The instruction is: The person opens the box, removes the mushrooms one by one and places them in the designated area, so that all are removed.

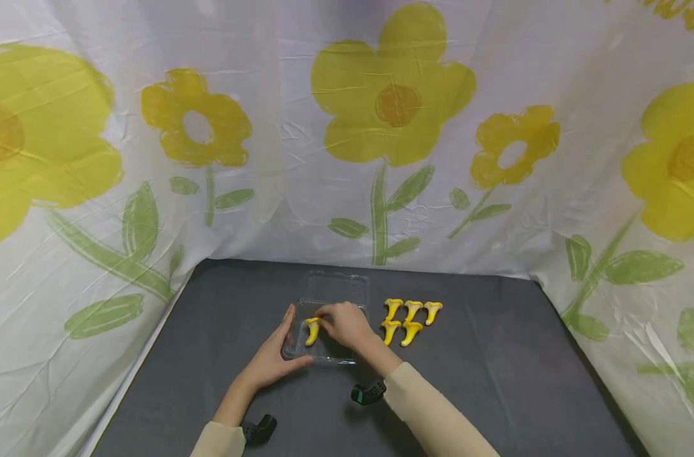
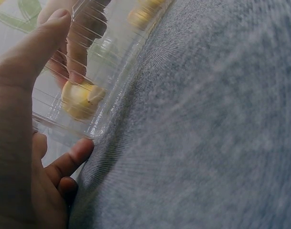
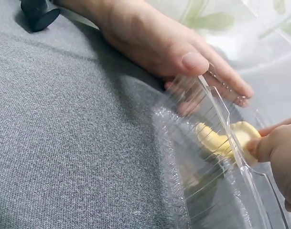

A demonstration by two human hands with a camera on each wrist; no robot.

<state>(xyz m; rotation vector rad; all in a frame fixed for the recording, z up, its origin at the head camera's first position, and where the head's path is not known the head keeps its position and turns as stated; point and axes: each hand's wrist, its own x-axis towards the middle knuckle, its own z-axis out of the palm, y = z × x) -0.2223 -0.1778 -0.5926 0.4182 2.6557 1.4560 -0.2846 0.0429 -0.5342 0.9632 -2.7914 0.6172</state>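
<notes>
A clear plastic clamshell box (image 1: 330,360) sits on the dark table, its lid (image 1: 334,284) swung back behind it. Inside, toward the left wall, a yellow chanterelle mushroom (image 1: 312,331) stands with its flared cap away from me. My right hand (image 1: 347,325) reaches over the box and pinches that cap; in the right wrist view the thumb presses on the mushroom (image 3: 212,138). Spread around the near left corner, my left hand (image 1: 271,358) touches the box with straight fingers along the left wall and its thumb at the front. Seen from the left wrist, the thumb lies by the rim.
Several more yellow mushrooms (image 1: 412,332) lie in two rows on the dark tabletop (image 1: 495,381), right of the box. A white curtain (image 1: 290,209) with painted flowers closes off the back and sides. Each wrist wears a black camera mount (image 1: 367,393).
</notes>
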